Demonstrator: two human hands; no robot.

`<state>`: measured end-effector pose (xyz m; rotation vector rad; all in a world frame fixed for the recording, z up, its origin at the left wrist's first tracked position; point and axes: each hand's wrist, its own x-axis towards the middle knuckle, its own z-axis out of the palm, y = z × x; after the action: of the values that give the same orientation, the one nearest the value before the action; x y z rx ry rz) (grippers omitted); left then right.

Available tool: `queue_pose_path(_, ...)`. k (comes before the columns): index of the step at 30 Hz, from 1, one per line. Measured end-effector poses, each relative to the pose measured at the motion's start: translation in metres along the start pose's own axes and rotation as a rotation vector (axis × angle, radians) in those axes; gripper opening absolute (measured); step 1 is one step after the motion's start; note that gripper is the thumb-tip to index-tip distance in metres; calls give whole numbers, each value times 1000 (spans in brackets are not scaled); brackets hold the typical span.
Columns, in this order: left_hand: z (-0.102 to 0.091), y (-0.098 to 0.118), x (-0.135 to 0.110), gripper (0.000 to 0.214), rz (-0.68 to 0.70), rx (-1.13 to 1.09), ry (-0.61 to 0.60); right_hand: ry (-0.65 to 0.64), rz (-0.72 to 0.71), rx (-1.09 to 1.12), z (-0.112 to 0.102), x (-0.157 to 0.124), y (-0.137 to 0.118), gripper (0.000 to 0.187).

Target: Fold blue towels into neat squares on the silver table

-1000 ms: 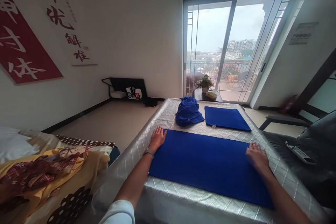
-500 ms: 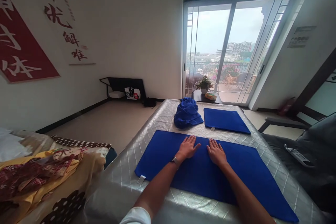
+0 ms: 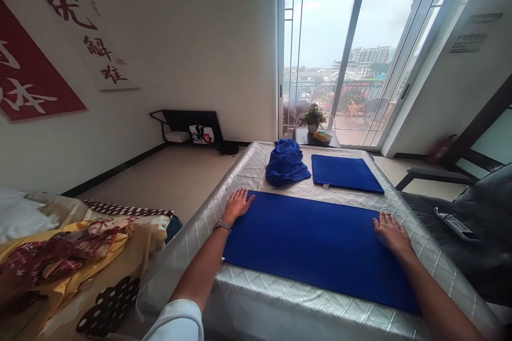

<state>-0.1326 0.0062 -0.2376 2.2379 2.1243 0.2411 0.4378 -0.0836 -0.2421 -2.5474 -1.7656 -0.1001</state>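
Observation:
A blue cloth [image 3: 312,245] lies spread flat and smooth across the silver table cover [image 3: 248,282]. My left hand [image 3: 237,204] rests palm down at its far left corner, fingers stretched out. At the opposite end, my right hand [image 3: 392,232] lies flat on the far right corner, fingers extended. Neither hand grips anything. Beyond the cloth sits a crumpled blue cloth heap [image 3: 287,164]. To the right of that heap is a folded blue cloth [image 3: 346,172], a square with a small white tag at its near edge.
On the right stands a black leather chair [image 3: 480,224] with a white power strip [image 3: 456,224] on it. A bed with rumpled fabrics [image 3: 72,261] is at the left. A potted plant [image 3: 313,118] stands behind the table, before the sliding glass door [image 3: 324,53].
Both hands have slid apart from the cloth's middle, the left out to its left corner, the right to its right corner. The view has tilted slightly downward.

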Motion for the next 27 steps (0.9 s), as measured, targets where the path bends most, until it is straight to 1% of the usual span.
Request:
queue_pose_path(2, -2, 27, -3, 72, 3, -7, 33, 70, -41, -28, -11, -13, -28, 65)
queue_pose_path(4, 3, 69, -12, 74, 74, -41, 62, 114, -182, -3, -19, -33, -68, 63)
queue_pose_path(5, 8, 93, -20, 73, 157, -88, 78, 108, -271, 36, -21, -46, -92, 63)
queue_pose_path(7, 23, 144, -39, 69, 412, -163, 85, 60, -422, 117, -22, -72, -138, 63)
queue_pose_path(8, 30, 166, -50, 68, 506, -175, 94, 34, -466, 141, -20, -84, -158, 63)
queue_pose_path(9, 37, 184, -60, 68, 565, -179, 101, 5, -502, 145, -18, -94, -174, 62)
queue_pose_path(10, 41, 197, -68, 68, 601, -175, 101, -17, -520, 141, -16, -102, -185, 62)
queue_pose_path(11, 44, 203, -75, 68, 614, -167, 95, -37, -521, 130, -13, -107, -191, 62)
queue_pose_path(12, 45, 204, -80, 69, 608, -158, 86, -50, -511, 120, -10, -109, -191, 62)
queue_pose_path(13, 43, 198, -84, 70, 589, -147, 71, -52, -491, 111, -7, -109, -185, 63)
queue_pose_path(14, 40, 187, -86, 72, 558, -134, 55, -45, -466, 102, -4, -107, -174, 63)
queue_pose_path(16, 30, 149, -88, 74, 466, -99, 26, -16, -409, 70, 3, -100, -137, 64)
queue_pose_path(17, 25, 125, -90, 74, 409, -77, 15, 0, -378, 44, 8, -96, -114, 65)
queue_pose_path(19, 16, 70, -96, 76, 281, -26, 3, 8, -300, -6, 17, -91, -60, 66)
queue_pose_path(22, 10, -13, -113, 79, 58, 34, -22, 8, -148, -15, 29, -87, 21, 71)
queue_pose_path(24, 8, -55, -124, 77, -40, 55, -21, 14, -42, 16, 31, -87, 61, 74)
queue_pose_path(25, 8, -68, -129, 76, -71, 68, -17, 28, -2, 32, 29, -88, 73, 76)
queue_pose_path(26, 7, -76, -132, 75, -91, 81, -5, 52, 26, 43, 26, -90, 79, 76)
queue_pose_path(27, 5, -76, -134, 76, -100, 94, 17, 79, 31, 48, 22, -93, 77, 76)
